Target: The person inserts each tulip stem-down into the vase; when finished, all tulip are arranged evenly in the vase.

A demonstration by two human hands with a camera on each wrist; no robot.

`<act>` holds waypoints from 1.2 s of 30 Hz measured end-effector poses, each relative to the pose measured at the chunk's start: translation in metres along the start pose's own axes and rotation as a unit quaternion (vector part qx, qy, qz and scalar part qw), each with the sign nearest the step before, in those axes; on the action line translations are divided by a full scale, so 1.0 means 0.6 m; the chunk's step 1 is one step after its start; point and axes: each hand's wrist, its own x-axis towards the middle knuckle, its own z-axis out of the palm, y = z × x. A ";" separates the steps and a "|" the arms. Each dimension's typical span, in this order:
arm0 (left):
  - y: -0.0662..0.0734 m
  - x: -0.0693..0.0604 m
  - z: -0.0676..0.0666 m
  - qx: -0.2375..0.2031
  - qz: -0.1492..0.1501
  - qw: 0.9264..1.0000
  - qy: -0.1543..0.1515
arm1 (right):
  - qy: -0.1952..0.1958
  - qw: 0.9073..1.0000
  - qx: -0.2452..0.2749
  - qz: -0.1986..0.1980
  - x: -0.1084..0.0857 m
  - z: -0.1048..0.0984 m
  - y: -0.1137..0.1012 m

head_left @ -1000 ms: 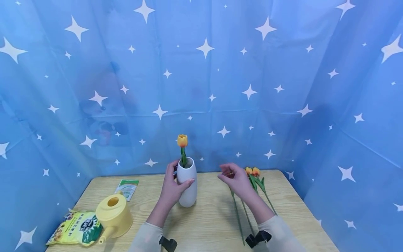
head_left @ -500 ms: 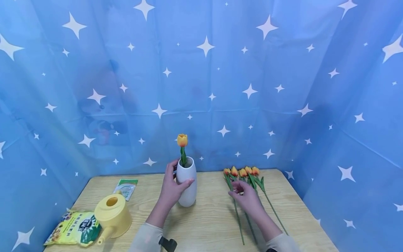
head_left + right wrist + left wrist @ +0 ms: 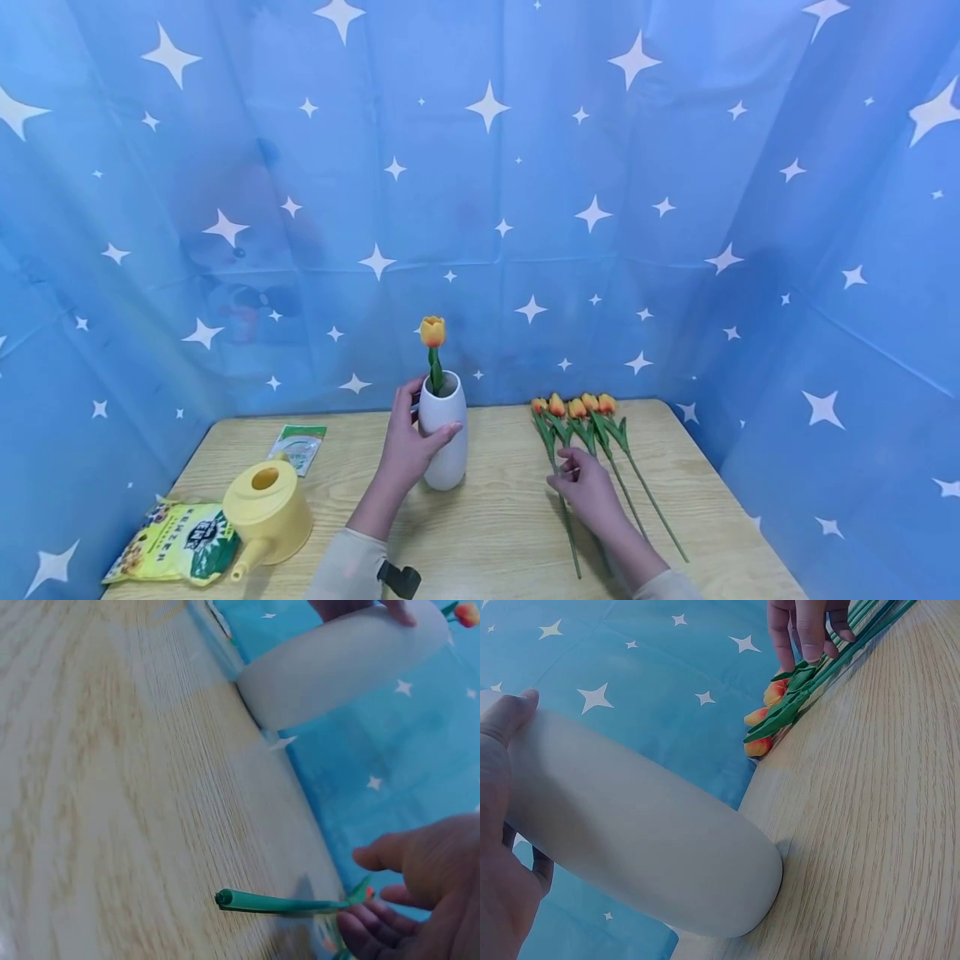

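Vase (image 3: 446, 446) gripped by L hand (image 3: 408, 443), lower ctr of frame, one flower (image 3: 432, 332) stood in it; R hand (image 3: 588, 490) seen unclamped over loose flowers (image 3: 577, 408), lower rt, contact unclear.

Free passage runs between vase (image 3: 444, 433) and tulips (image 3: 577, 408).

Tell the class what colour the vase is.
The vase is plain white, seen best in the head view.

In all there are six tulips (image 3: 432, 332), one vase (image 3: 446, 442), one watering can (image 3: 270, 512), one bag (image 3: 174, 542), one small packet (image 3: 298, 447), two hands (image 3: 407, 446) and one table (image 3: 501, 508).
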 end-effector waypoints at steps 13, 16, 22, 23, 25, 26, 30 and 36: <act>-0.001 0.002 -0.001 0.000 -0.002 1.000 -0.001 | -0.034 0.998 -0.057 0.000 -0.001 0.002 0.003; -0.003 0.001 -0.001 0.001 -0.002 1.000 0.000 | -0.039 0.997 -0.062 0.002 0.000 0.000 0.006; -0.001 0.001 -0.001 0.001 0.002 1.000 -0.002 | -0.054 0.997 -0.047 0.017 0.004 -0.006 0.008; -0.001 0.001 -0.001 0.001 0.002 1.000 -0.002 | -0.056 0.997 -0.044 0.021 0.005 -0.007 0.007; -0.001 0.000 -0.001 0.003 0.000 1.000 -0.001 | -0.061 0.997 -0.039 0.030 0.007 -0.008 0.007; -0.001 0.000 -0.001 0.004 -0.002 1.000 -0.001 | -0.063 0.997 -0.040 0.031 0.007 -0.008 0.007; -0.002 0.000 0.000 0.006 -0.005 1.000 0.001 | -0.070 0.996 -0.038 0.031 0.007 -0.009 0.007; 0.000 0.000 0.000 0.004 -0.003 1.000 0.001 | -0.074 0.996 -0.044 0.024 0.004 -0.009 0.001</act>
